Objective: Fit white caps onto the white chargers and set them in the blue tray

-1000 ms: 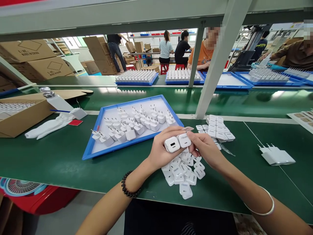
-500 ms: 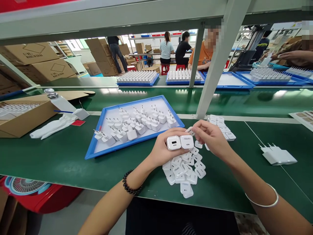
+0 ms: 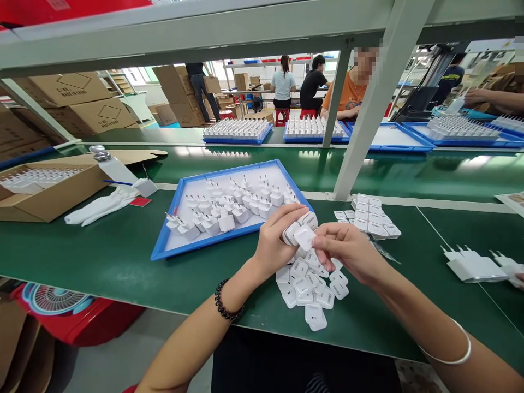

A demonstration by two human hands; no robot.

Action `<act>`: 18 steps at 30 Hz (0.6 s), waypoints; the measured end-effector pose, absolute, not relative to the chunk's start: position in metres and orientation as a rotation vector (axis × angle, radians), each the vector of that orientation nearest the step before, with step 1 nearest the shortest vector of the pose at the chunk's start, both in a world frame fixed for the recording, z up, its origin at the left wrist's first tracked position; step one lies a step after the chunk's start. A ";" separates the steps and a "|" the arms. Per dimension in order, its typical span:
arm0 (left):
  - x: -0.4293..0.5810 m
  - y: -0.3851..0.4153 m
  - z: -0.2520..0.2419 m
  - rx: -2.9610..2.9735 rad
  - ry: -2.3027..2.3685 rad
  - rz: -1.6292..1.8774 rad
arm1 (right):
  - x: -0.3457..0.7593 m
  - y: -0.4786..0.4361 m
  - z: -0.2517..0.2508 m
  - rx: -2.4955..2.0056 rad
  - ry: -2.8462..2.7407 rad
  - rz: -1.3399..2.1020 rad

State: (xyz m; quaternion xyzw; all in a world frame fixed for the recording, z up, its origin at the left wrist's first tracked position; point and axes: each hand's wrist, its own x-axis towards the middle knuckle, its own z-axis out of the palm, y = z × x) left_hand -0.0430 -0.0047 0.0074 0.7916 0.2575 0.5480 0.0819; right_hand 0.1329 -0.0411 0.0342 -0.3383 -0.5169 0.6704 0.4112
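Note:
My left hand (image 3: pixel 272 234) is wrapped around two white plug chargers (image 3: pixel 310 219), their port faces turned toward me. My right hand (image 3: pixel 347 248) pinches a small white square cover (image 3: pixel 305 238) by its edge. That cover is held up against the front of the chargers and partly hides them. Below both hands lies a loose pile of similar white covers (image 3: pixel 303 286), several with grey printed lettering. Behind my left hand stands a blue-rimmed tray (image 3: pixel 196 251) with several white plug chargers (image 3: pixel 226 221), mostly pins up.
Stacked white printed squares (image 3: pixel 374 218) lie beyond my right hand. More chargers (image 3: pixel 470 265) sit at right, by another person's fingertips. At left are a glove (image 3: pixel 102 206), a metal-topped bottle (image 3: pixel 117 166) and a carton (image 3: pixel 49 204). A shelf post (image 3: pixel 364 120) rises ahead.
My right hand has brought a white cover down in front of the chargers, which have tilted in my left hand. Another charger has appeared at the right edge. The view has shifted slightly.

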 end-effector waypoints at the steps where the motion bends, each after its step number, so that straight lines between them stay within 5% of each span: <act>1: -0.043 -0.005 0.006 2.378 0.761 1.631 | 0.130 -0.042 0.032 -0.837 -1.291 1.699; 18: -0.047 -0.003 0.009 2.591 0.612 1.510 | 0.132 -0.039 0.031 -0.856 -1.276 1.798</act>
